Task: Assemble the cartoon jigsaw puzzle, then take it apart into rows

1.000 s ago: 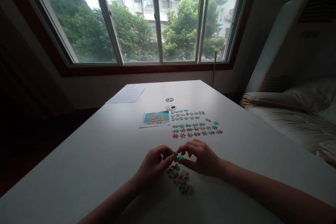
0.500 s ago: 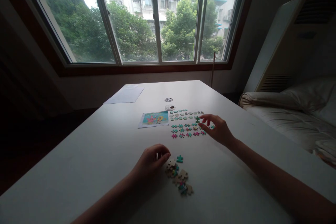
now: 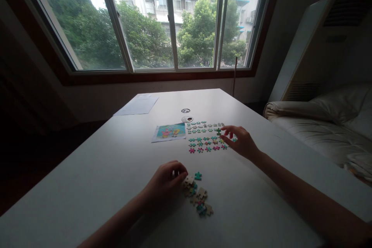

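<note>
My left hand rests on the white table with its fingers curled in, fingertips touching the edge of a small pile of puzzle pieces. What the fingers hold, if anything, is hidden. A single teal piece lies just right of them. My right hand is stretched out over the right end of rows of laid-out pieces, fingers apart. A dark green piece lies at its fingertips.
A colourful reference picture lies left of the rows. Two small round discs and a paper sheet lie farther back. A cushioned sofa stands to the right, and a wide window is behind the table.
One second ago both hands pinched a teal piece above the pile. The right hand then reached forward to the rows with a green piece; the teal piece now lies by the left hand.
</note>
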A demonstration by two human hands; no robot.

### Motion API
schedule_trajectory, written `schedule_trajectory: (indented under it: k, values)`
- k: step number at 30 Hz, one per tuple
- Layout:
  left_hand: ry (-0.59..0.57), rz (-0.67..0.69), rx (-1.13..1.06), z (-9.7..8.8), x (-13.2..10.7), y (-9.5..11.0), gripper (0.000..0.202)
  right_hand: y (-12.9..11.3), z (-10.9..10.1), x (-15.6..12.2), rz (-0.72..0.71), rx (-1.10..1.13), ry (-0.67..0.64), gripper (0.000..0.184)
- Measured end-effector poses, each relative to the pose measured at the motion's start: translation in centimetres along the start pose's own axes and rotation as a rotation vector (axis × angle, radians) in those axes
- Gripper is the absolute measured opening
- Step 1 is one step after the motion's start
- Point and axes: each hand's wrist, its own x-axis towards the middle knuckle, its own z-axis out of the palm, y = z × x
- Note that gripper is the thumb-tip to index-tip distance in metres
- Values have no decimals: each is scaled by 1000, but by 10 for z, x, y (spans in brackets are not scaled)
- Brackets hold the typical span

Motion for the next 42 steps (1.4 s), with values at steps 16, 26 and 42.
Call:
schedule_trajectory:
  k: [16,26,42]
  values:
    - [7,-28,-21,-17,-2,-5,17,60,19,44,328,-41,-424,25]
    - [-7,-15,-7,-17,1,-9,17,88,41,52,429,-39,-543,26]
    - [-7,-12,14,-12,4,-1,18,89,17,38,378,62,-672,21]
